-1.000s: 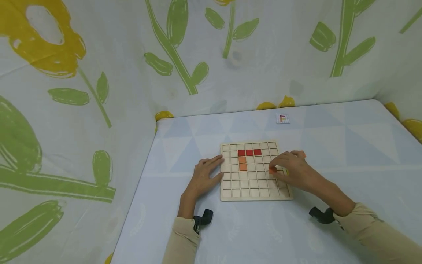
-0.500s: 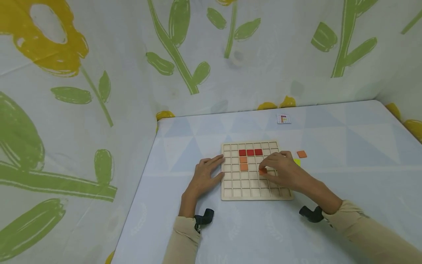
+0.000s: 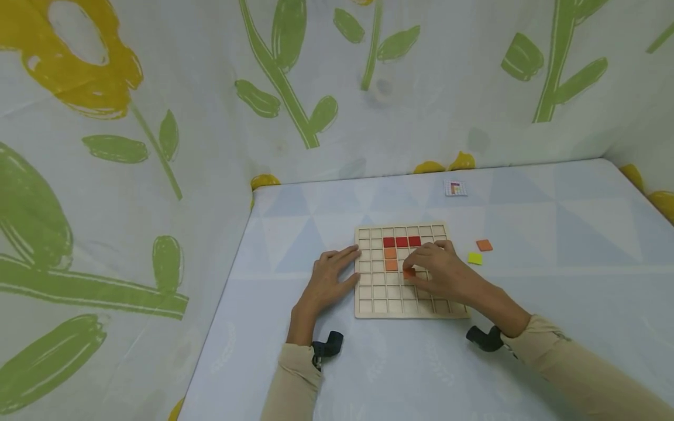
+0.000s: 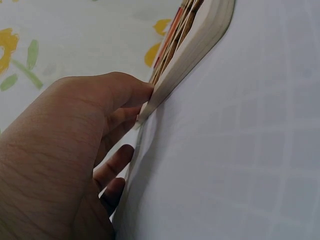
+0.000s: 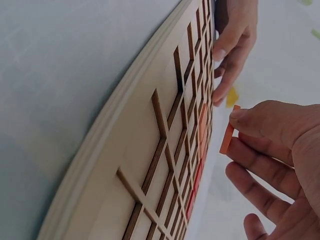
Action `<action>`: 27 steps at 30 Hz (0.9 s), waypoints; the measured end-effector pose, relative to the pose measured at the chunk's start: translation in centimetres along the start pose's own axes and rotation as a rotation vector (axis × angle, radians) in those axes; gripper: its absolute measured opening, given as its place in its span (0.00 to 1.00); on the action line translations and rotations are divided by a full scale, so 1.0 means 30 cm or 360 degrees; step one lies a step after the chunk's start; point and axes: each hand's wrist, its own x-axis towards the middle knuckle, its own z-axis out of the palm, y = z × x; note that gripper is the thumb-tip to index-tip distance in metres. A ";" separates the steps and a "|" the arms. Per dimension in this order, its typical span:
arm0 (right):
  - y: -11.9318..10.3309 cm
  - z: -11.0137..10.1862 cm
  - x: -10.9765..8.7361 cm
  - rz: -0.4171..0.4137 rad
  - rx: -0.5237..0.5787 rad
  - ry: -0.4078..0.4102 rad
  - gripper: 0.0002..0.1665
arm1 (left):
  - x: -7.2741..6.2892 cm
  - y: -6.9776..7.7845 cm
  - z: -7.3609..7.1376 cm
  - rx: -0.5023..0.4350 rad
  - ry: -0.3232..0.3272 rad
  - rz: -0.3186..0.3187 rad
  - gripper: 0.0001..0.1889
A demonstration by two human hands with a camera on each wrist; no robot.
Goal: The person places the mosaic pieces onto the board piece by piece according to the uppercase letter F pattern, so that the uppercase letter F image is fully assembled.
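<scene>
A pale wooden grid board (image 3: 380,292) lies on the table, its squares divided by raised strips. Three red tiles (image 3: 402,241) form a row near its far side, and two orange tiles (image 3: 391,265) run down from the left red one. My left hand (image 3: 327,282) rests at the board's left edge, thumb and fingertips touching the rim. Over the middle of the board, my right hand (image 3: 447,270) pinches another orange tile (image 5: 229,131) between thumb and fingers. In the right wrist view this tile is held on edge, apart from the board surface.
On the table right of the board lie a loose orange tile (image 3: 484,245) and a yellow tile (image 3: 475,258). Farther back is a small card (image 3: 455,187) printed with a coloured grid pattern. Flower-patterned cloth (image 3: 389,134) rises behind the table.
My right hand has moved left across the board with the pinched orange tile, uncovering the loose orange and yellow tiles on the right. My left hand has stayed at the board's edge.
</scene>
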 end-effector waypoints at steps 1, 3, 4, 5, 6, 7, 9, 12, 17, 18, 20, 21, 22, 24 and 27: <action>-0.002 0.002 0.003 -0.0010 0.0001 0.0004 0.11 | 0.001 0.000 0.000 0.0003 -0.0001 -0.0001 0.28; -0.008 0.005 0.009 -0.0016 -0.0009 0.0006 0.11 | 0.002 -0.001 0.001 0.0008 -0.0002 -0.0003 0.28; -0.011 0.007 0.013 -0.0019 -0.0008 0.0008 0.11 | 0.003 -0.001 0.002 0.0017 -0.0007 -0.0007 0.28; -0.014 0.010 0.016 -0.0018 -0.0010 0.0007 0.11 | 0.003 -0.001 0.003 0.0020 -0.0010 -0.0010 0.28; -0.016 0.012 0.019 -0.0019 -0.0006 0.0006 0.11 | 0.003 -0.002 0.004 0.0021 -0.0009 -0.0009 0.28; -0.017 0.015 0.022 -0.0018 -0.0002 0.0003 0.11 | 0.003 0.000 0.003 0.0022 -0.0011 -0.0013 0.28; -0.021 0.019 0.029 -0.0018 0.0009 -0.0003 0.11 | 0.003 0.001 0.004 0.0024 -0.0007 -0.0013 0.28; -0.025 0.027 0.038 -0.0027 0.0020 -0.0010 0.10 | 0.005 0.004 0.004 0.0027 0.0001 -0.0013 0.28; -0.033 0.043 0.052 -0.0053 -0.0014 -0.0018 0.10 | 0.004 0.004 0.001 0.0019 0.0008 -0.0008 0.28; -0.035 0.045 0.054 -0.0056 -0.0020 -0.0019 0.10 | 0.004 0.004 0.001 0.0020 0.0006 -0.0009 0.28; -0.038 0.050 0.057 -0.0055 -0.0024 -0.0023 0.10 | 0.003 0.004 0.001 0.0029 0.0002 -0.0014 0.28; -0.040 0.051 0.058 -0.0052 -0.0025 -0.0026 0.10 | 0.003 0.004 0.000 0.0031 0.0000 -0.0014 0.28; -0.042 0.053 0.060 -0.0045 -0.0033 -0.0032 0.10 | 0.003 0.005 0.000 0.0032 0.0002 -0.0013 0.28; -0.045 0.058 0.061 -0.0024 -0.0048 -0.0050 0.10 | 0.003 0.004 -0.001 0.0029 0.0006 -0.0006 0.28; -0.046 0.067 0.064 0.0008 -0.0080 -0.0080 0.10 | 0.003 0.002 -0.001 0.0028 0.0012 -0.0001 0.28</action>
